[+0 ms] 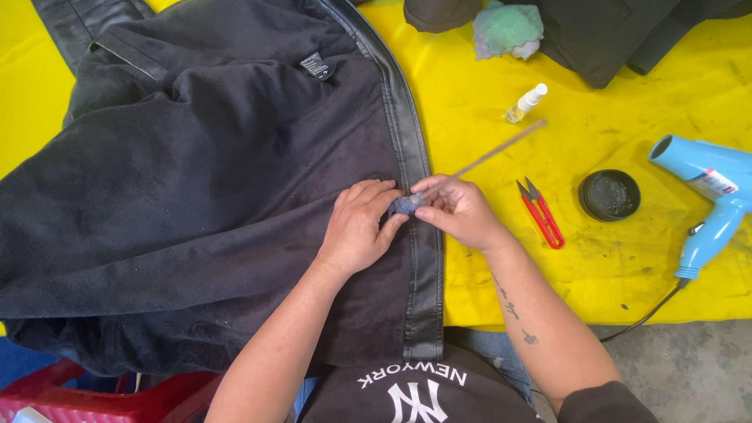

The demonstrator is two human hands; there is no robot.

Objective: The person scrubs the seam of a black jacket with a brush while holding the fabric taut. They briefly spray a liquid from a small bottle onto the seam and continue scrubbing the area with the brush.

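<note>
Lying across a yellow desk (595, 258): one dark fleece-lined jacket (196, 196), its black leather front strip (419, 235) running top to bottom; this strip serves as landmark.

- Left hand (356, 227): just left of the strip, fingers curled, pinching a small bluish wad (405, 205) that sits on the strip.
- Right hand (462, 210): just right of the strip, grasping a thin wooden stick (493, 153). Long axis slants up and right, away from the strip; lower tip meets the wad between both hands, equally near each.
- Right of the strip: small spray bottle (526, 103), red thread snips (540, 213), round black tin (609, 195), blue hair dryer (709, 196), partly cut off.
- Hard to make out: the wad's material, the stick's tip.
</note>
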